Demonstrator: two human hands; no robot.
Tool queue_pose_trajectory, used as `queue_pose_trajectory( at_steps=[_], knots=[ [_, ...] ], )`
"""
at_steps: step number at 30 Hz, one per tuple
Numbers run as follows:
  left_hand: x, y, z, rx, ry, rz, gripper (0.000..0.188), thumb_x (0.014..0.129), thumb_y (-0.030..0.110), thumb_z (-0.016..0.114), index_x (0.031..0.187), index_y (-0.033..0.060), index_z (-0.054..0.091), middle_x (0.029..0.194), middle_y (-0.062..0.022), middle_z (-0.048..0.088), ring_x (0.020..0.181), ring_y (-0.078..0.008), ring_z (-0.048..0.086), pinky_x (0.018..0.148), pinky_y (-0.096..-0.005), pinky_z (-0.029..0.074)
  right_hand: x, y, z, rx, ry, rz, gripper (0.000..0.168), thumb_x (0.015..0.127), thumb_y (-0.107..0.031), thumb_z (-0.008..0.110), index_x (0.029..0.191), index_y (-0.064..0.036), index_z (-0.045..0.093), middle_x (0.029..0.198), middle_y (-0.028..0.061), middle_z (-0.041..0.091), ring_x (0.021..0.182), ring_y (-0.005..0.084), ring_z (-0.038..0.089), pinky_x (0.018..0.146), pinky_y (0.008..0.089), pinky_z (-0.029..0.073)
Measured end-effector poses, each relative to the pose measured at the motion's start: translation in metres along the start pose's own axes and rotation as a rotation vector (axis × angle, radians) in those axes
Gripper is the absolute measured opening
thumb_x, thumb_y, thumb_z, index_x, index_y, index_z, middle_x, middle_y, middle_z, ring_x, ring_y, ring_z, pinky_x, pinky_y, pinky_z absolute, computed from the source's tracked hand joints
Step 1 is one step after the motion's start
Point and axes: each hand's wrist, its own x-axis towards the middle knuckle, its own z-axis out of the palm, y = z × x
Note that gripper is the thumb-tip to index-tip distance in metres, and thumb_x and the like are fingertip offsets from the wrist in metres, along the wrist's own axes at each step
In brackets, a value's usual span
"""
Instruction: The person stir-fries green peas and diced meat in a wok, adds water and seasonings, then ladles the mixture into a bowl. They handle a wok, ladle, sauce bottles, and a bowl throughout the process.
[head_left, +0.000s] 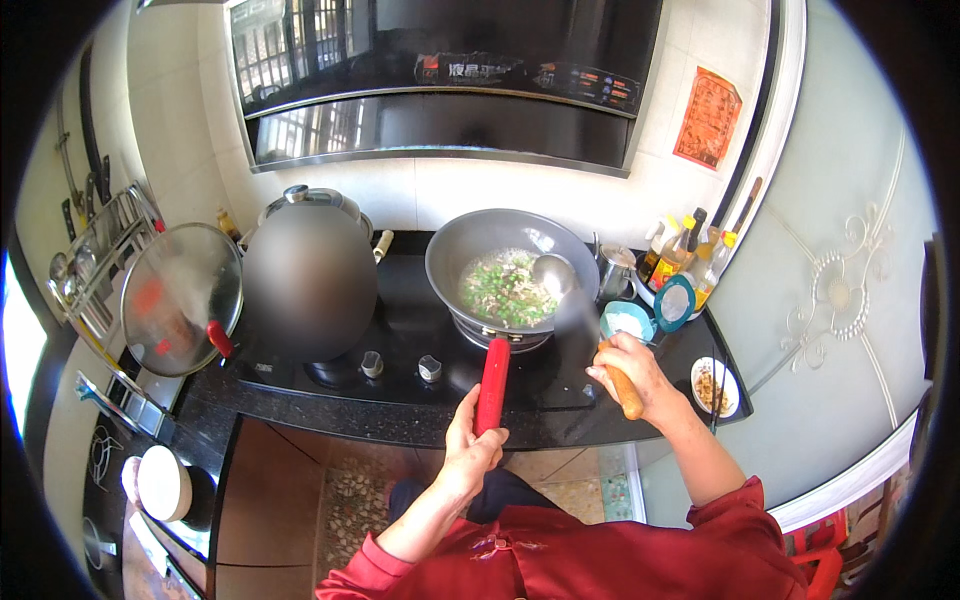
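Note:
A grey wok (457, 259) stands on the right burner, holding a bubbling mix of chopped green pieces and pale bits (499, 289). My left hand (474, 448) is closed round the lower end of the wok's red handle (493, 382). My right hand (634, 375) grips the wooden handle of a metal ladle (555, 276), whose bowl rests at the right side of the food inside the wok. Part of the ladle's shaft is blurred. Just beyond my right hand sits an open teal container (628, 319) of white contents, its lid (674, 301) raised.
Sauce bottles (671, 251) and a metal pot (616, 270) stand right of the wok. A dish (705, 379) with chopsticks lies near the right edge. At left are a glass lid (180, 300), a blurred area over the left burner, a utensil rack (105, 247) and a white bowl (163, 484).

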Motion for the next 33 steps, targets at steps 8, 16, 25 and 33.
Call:
queue_pose_trajectory(
  at_steps=[8,16,25,33],
  knots=[
    [-0.001,0.003,0.001,-0.012,-0.001,0.007,0.076,0.077,-0.005,0.055,0.145,0.0069,0.023,0.075,-0.0015,0.047,0.045,-0.007,0.038,0.041,-0.0212,0.029,0.032,0.024,0.024,0.076,0.163,-0.042,0.017,0.074,-0.003,0.074,0.08,-0.006,0.058,0.077,0.0108,0.051,0.069,0.0284,0.052,0.06,0.0355,0.042],
    [0.002,-0.003,-0.002,0.013,-0.015,0.019,0.076,0.077,-0.004,0.055,0.145,0.0054,0.022,0.073,-0.0018,0.047,0.045,-0.0072,0.039,0.041,-0.0216,0.029,0.066,0.04,0.045,0.23,0.022,-0.091,0.014,0.077,-0.006,0.072,0.083,-0.005,0.059,0.079,0.0114,0.052,0.071,0.0287,0.053,0.063,0.0362,0.043],
    [0.001,-0.003,-0.002,-0.009,0.001,0.018,0.075,0.077,-0.006,0.054,0.145,0.0069,0.025,0.078,-0.0025,0.049,0.046,-0.0069,0.039,0.042,-0.0209,0.03,0.038,-0.026,-0.024,0.24,-0.183,-0.224,0.022,0.071,-0.001,0.076,0.086,-0.007,0.06,0.088,0.0119,0.058,0.073,0.0269,0.06,0.062,0.0333,0.048],
    [0.003,-0.004,0.001,-0.012,0.003,0.004,0.075,0.077,-0.006,0.054,0.145,0.008,0.025,0.084,-0.003,0.049,0.047,-0.0066,0.039,0.041,-0.0207,0.03,0.016,-0.013,-0.022,0.195,-0.165,-0.085,0.017,0.073,-0.004,0.076,0.082,-0.007,0.061,0.085,0.0114,0.054,0.071,0.0275,0.057,0.061,0.0337,0.047]
  ],
)
